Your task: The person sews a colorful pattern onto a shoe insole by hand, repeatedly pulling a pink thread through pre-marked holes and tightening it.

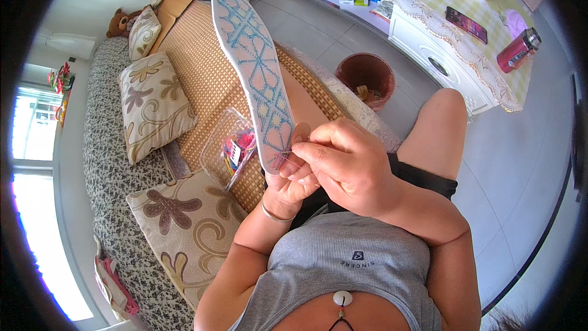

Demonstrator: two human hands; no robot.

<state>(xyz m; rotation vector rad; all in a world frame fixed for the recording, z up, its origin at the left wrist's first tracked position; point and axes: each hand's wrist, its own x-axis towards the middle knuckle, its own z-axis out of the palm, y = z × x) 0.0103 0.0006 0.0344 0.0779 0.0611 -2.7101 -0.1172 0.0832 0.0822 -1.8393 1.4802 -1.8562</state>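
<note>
A long shoe insole [252,64] stitched with a blue, pink and pale yellow pattern and edged in white slants up and away from me. Its near end is gripped from beneath by my left hand [293,184], closed around the edge, with a bangle on the wrist. Close over that end, my right hand [349,162] is closed in a pinch, thumb against forefinger. A fine pale thread [285,152] runs from those fingertips to the insole surface; whether a needle is in the pinch is too small to make out.
Beside the insole, a clear plastic box [214,147] with colourful thread bundles [240,147] sits on the woven mat [184,43]. Patterned cushions [158,101] line the left. A dark red bin [365,73] stands on the floor. At right, a cloth-covered table [422,0] bears a phone [467,24] and a flask [518,51].
</note>
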